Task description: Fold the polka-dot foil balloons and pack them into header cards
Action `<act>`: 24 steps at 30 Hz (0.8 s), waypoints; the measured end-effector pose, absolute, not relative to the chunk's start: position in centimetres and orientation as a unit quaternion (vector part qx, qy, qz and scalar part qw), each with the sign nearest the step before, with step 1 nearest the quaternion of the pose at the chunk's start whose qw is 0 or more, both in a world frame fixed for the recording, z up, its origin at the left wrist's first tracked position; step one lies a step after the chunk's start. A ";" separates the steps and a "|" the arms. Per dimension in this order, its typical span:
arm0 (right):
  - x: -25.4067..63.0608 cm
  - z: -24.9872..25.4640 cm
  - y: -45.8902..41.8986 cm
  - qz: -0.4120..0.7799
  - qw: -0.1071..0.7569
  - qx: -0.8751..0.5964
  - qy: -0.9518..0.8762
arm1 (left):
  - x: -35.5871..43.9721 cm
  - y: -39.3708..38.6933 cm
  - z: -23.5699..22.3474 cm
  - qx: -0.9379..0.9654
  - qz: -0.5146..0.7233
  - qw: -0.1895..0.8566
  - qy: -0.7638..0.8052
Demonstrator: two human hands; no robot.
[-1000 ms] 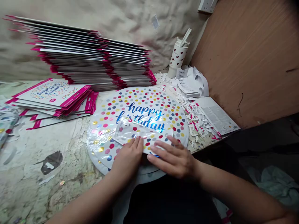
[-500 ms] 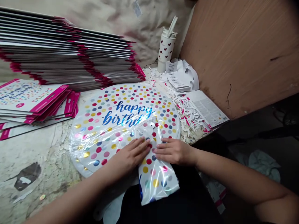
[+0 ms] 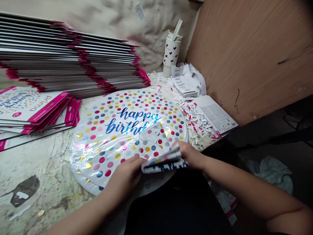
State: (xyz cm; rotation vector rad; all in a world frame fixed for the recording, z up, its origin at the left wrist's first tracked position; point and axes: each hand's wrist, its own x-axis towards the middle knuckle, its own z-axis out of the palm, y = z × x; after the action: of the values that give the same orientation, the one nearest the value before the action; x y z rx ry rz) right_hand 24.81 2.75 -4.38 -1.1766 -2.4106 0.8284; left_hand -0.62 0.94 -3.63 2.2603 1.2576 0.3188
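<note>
A flat round foil balloon (image 3: pixel 127 130) with coloured dots and blue "happy birthday" lettering lies on the table in front of me, on top of other flat balloons. Its near flap (image 3: pixel 162 161) is folded up off the table edge into a narrow band. My left hand (image 3: pixel 126 176) grips the left end of that fold, fingers curled around it. My right hand (image 3: pixel 189 155) grips the right end, fingers closed on it.
A tall stack of pink-edged card packs (image 3: pixel 68 62) stands at the back left, with a lower pile (image 3: pixel 31 111) beside it. A heart-print cup with straw (image 3: pixel 170 54), printed sheets (image 3: pixel 215 114) and paper scraps (image 3: pixel 195 114) lie right, against a brown board (image 3: pixel 249 55).
The balloon's hanging flap, pressed flat under both hands earlier, is now lifted and folded up between them. Both hands went from flat to gripping.
</note>
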 end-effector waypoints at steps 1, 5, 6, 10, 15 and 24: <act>24.7 -4.2 3.1 0.333 0.167 -0.456 -0.809 | -0.4 1.6 -2.9 0.800 0.098 0.315 0.502; 23.7 -3.6 5.0 0.376 0.100 -0.599 -0.700 | 0.5 3.8 -1.6 0.667 0.062 0.437 0.600; 23.4 -3.4 5.4 0.354 0.075 -0.626 -0.691 | 0.7 4.3 -1.6 0.639 0.058 0.462 0.613; 21.7 -2.8 5.9 0.224 0.077 -0.692 -0.682 | 1.7 5.9 -2.0 0.545 0.026 0.547 0.635; 19.6 -4.9 4.9 0.067 0.128 -0.556 -0.819 | 1.3 6.3 -1.1 0.506 0.045 0.579 0.638; 19.6 -6.0 5.0 0.103 0.113 -0.554 -0.818 | -0.7 3.8 0.2 0.303 0.097 0.746 0.585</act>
State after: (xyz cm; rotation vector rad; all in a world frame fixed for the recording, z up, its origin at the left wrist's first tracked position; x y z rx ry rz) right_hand 19.56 5.01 -5.99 -1.6263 -2.4007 0.3024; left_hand -0.70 3.75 0.22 0.6628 1.2803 0.2120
